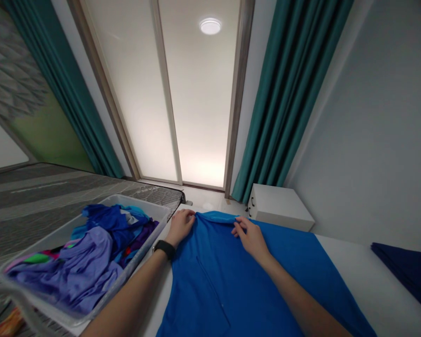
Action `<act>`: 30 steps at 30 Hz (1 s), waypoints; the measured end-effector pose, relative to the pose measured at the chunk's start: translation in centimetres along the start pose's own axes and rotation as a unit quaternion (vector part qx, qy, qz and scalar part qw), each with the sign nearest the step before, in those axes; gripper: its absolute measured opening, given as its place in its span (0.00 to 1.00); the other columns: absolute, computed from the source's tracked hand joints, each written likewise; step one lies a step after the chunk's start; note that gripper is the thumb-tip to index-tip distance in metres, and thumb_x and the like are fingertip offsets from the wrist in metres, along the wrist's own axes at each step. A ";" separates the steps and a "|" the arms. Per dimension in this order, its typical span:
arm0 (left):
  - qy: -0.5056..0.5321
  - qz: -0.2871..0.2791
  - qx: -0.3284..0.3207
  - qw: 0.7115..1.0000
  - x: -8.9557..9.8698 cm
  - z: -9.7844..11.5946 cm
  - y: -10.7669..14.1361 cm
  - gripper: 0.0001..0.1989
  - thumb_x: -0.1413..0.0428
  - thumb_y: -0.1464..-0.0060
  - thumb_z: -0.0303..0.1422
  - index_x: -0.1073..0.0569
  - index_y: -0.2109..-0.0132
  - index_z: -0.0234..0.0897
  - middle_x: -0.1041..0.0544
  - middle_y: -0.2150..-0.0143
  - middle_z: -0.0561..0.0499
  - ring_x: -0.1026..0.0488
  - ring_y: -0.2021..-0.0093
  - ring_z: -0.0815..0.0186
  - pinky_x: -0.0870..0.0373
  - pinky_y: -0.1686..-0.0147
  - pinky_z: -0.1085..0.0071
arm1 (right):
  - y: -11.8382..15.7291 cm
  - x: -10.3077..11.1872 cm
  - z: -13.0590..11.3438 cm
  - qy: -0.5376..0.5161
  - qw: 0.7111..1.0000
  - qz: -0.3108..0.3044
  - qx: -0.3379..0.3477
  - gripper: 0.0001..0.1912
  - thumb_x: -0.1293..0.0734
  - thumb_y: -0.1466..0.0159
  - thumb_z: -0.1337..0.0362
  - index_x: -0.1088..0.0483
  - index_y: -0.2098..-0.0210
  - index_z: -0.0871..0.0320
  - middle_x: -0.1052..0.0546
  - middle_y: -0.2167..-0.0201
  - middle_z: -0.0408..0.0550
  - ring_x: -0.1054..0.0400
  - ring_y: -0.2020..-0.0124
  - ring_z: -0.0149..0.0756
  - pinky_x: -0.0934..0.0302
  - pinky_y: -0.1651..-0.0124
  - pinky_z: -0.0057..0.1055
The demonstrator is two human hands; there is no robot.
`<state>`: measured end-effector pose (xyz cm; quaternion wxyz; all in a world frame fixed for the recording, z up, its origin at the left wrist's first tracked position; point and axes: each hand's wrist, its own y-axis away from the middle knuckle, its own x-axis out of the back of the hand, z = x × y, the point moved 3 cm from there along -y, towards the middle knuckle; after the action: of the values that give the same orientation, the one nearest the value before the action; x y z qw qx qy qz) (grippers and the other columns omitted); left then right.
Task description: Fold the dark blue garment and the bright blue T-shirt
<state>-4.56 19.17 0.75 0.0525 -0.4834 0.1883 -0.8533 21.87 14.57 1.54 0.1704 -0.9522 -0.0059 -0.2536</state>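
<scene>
A blue garment (pixel 231 276) lies spread over a white table (pixel 351 276), with a thin dark seam or zip line running down its left part. At its far edge a strip of lighter blue fabric shows, turned over and slightly bunched. My left hand (pixel 181 227), with a black watch on the wrist, pinches the left corner of that edge. My right hand (pixel 249 238) is closed on the same edge further right, thumb and forefinger together, the other fingers loosely curled. The near end of the garment runs out of the picture.
On the left, a clear plastic bin (pixel 47 241) holds tangled clothes, with a lilac garment (pixel 87 267) on top. Dark blue folded fabric (pixel 407 271) lies at the table's right. A white cabinet (pixel 280 206) stands beyond, and a bare mattress (pixel 87 185) is behind the bin.
</scene>
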 end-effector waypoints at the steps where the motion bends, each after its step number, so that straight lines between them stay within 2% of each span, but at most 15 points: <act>1: 0.001 0.004 -0.008 1.000 0.1 0.2 0.1 0.09 0.49 0.42 0.31 0.24 0.60 0.37 0.23 0.59 0.47 0.28 0.54 0.59 0.34 0.52 0.63 | -0.3 -0.1 0.1 -0.029 0.999 0.000 -0.014 0.13 0.42 0.34 0.54 0.33 0.58 0.55 0.21 0.74 0.44 0.27 0.76 0.38 0.35 0.68 0.33; 4: 0.005 0.007 -0.050 0.999 0.4 1.0 0.4 0.09 0.50 0.41 0.30 0.24 0.61 0.38 0.23 0.60 0.47 0.29 0.55 0.59 0.34 0.53 0.63 | -2.1 -0.8 0.2 -0.118 0.991 -0.008 -0.059 0.11 0.42 0.35 0.54 0.36 0.59 0.54 0.21 0.75 0.43 0.27 0.79 0.36 0.35 0.73 0.31; 6: 0.010 -0.009 -0.075 0.997 0.4 1.5 0.6 0.10 0.50 0.42 0.29 0.24 0.60 0.38 0.23 0.60 0.47 0.29 0.56 0.59 0.34 0.54 0.63 | -3.9 -1.4 0.0 -0.182 0.979 -0.014 -0.095 0.08 0.41 0.35 0.57 0.38 0.60 0.54 0.21 0.73 0.43 0.25 0.77 0.36 0.34 0.72 0.31; 10: 0.024 -0.026 -0.065 0.997 0.4 1.5 0.8 0.11 0.51 0.41 0.27 0.23 0.60 0.38 0.21 0.61 0.48 0.28 0.57 0.59 0.34 0.55 0.63 | -8.1 -2.0 -0.7 -0.278 0.944 0.012 -0.177 0.01 0.41 0.34 0.64 0.39 0.62 0.53 0.20 0.69 0.45 0.23 0.71 0.36 0.30 0.67 0.32; 13: 0.027 -0.041 -0.087 0.995 0.6 1.8 1.0 0.13 0.51 0.41 0.27 0.23 0.56 0.40 0.20 0.58 0.48 0.28 0.54 0.59 0.34 0.52 0.62 | -10.6 -2.0 -1.0 -0.298 0.934 0.033 -0.193 0.03 0.44 0.32 0.66 0.40 0.62 0.53 0.20 0.64 0.47 0.22 0.68 0.34 0.29 0.62 0.33; 17: 0.028 -0.076 -0.182 0.980 0.8 3.1 1.6 0.16 0.51 0.40 0.26 0.24 0.51 0.44 0.22 0.48 0.51 0.30 0.46 0.59 0.39 0.45 0.59 | -12.4 -2.2 -0.9 -0.306 0.929 0.035 -0.203 0.04 0.45 0.31 0.66 0.41 0.60 0.53 0.21 0.59 0.49 0.22 0.66 0.34 0.29 0.59 0.35; 21: 0.023 -0.102 -0.234 0.967 0.6 3.7 1.9 0.20 0.52 0.41 0.24 0.27 0.45 0.46 0.25 0.44 0.51 0.34 0.41 0.61 0.43 0.40 0.59 | -13.0 -2.8 -1.2 -0.303 0.928 0.011 -0.215 0.03 0.43 0.32 0.66 0.39 0.61 0.54 0.21 0.61 0.51 0.22 0.69 0.34 0.30 0.60 0.34; 25: -0.020 -0.082 -0.157 0.984 0.4 2.6 1.6 0.17 0.51 0.40 0.26 0.25 0.48 0.44 0.25 0.47 0.48 0.33 0.45 0.57 0.39 0.45 0.58 | -13.4 -3.0 -1.9 -0.302 0.929 -0.005 -0.215 0.03 0.43 0.32 0.66 0.39 0.62 0.54 0.20 0.68 0.48 0.22 0.69 0.36 0.30 0.64 0.33; 30: -0.057 -0.053 -0.066 0.995 0.7 1.5 1.3 0.11 0.49 0.41 0.30 0.24 0.54 0.42 0.25 0.51 0.46 0.33 0.47 0.55 0.39 0.49 0.58 | -13.4 -1.9 -2.3 -0.314 0.926 0.012 -0.207 0.04 0.44 0.31 0.67 0.40 0.63 0.53 0.21 0.70 0.44 0.22 0.68 0.34 0.30 0.62 0.31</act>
<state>-3.83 17.33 1.52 -0.0141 -0.5433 0.2151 -0.8114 17.75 26.61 6.83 -0.0378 -0.9971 0.0045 0.0653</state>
